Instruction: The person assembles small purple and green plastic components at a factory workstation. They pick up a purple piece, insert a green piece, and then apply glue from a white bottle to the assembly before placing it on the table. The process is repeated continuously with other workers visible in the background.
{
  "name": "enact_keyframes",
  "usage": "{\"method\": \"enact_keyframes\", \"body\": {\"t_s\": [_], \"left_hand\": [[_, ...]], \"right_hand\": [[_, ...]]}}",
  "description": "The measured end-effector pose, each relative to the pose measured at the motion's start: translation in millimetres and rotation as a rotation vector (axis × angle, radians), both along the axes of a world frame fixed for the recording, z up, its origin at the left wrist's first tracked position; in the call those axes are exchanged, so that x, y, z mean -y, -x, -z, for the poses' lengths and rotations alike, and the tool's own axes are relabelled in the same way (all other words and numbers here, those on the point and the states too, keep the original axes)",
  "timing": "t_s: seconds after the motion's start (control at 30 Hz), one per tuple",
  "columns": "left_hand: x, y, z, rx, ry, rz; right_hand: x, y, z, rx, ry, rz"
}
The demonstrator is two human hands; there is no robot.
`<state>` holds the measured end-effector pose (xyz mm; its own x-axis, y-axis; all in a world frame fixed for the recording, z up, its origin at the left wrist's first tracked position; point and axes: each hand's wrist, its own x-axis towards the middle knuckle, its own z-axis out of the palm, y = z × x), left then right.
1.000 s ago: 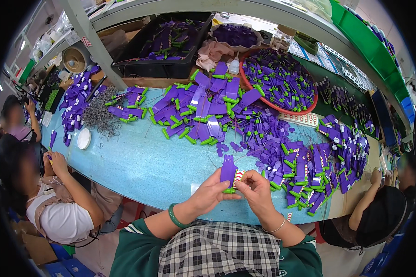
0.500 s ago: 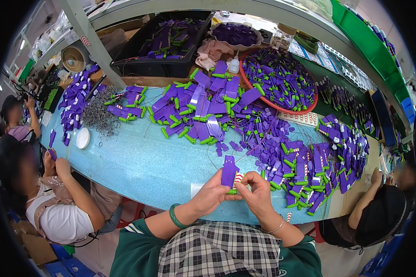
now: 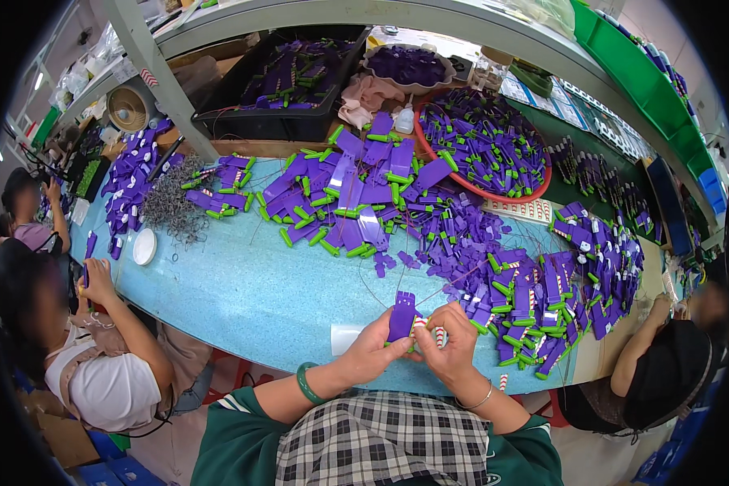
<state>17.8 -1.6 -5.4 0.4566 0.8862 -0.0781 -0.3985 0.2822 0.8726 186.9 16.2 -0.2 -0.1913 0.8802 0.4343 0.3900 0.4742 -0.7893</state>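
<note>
Close to the table's near edge, my left hand point(image 3: 368, 350) grips a flat purple plastic piece point(image 3: 402, 316) by its lower part, with the narrow end pointing up. Its green end is mostly covered by my fingers. My right hand point(image 3: 450, 344) is closed in a pinch beside it, holding a small red-and-white striped sticker point(image 3: 440, 335) that stands out from the fingertips. Another bit of striping shows along the piece's right side. Right of my hands lies a heap of purple-and-green pieces point(image 3: 535, 304), some bearing striped strips.
Ahead is a pile of purple-and-green pieces point(image 3: 356, 186), with a red basket point(image 3: 548, 182) of more behind it. A black tray point(image 3: 300, 121) and a metal shelf post point(image 3: 160, 89) stand farther back. White lid point(image 3: 144, 246) lies left. People sit at both sides.
My right hand has tilted, and a striped sticker now shows at its fingertips. The purple piece has dropped slightly lower in view. The person on the left has raised a hand.
</note>
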Motion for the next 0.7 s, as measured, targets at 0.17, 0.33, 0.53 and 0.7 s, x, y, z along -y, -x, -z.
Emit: {"method": "enact_keyframes", "body": {"t_s": [0.17, 0.33, 0.53, 0.7], "left_hand": [[-8.1, 4.6, 0.3, 0.336, 0.277, 0.224], [-8.2, -6.2, 20.2, 0.515, 0.535, 0.531], [-12.1, -3.8, 1.0, 0.243, 0.225, 0.373], [-24.9, 21.7, -30.9, -0.771, -1.101, -0.323]], "right_hand": [[-2.8, 8.2, -2.4, -0.322, 0.411, -0.137], [-6.8, 5.0, -9.9, -0.213, 0.424, -0.310], [-4.6, -3.7, -1.5, -0.731, 0.759, -0.428], [-8.6, -7.4, -11.2, -0.838, 0.864, -0.357]]}}
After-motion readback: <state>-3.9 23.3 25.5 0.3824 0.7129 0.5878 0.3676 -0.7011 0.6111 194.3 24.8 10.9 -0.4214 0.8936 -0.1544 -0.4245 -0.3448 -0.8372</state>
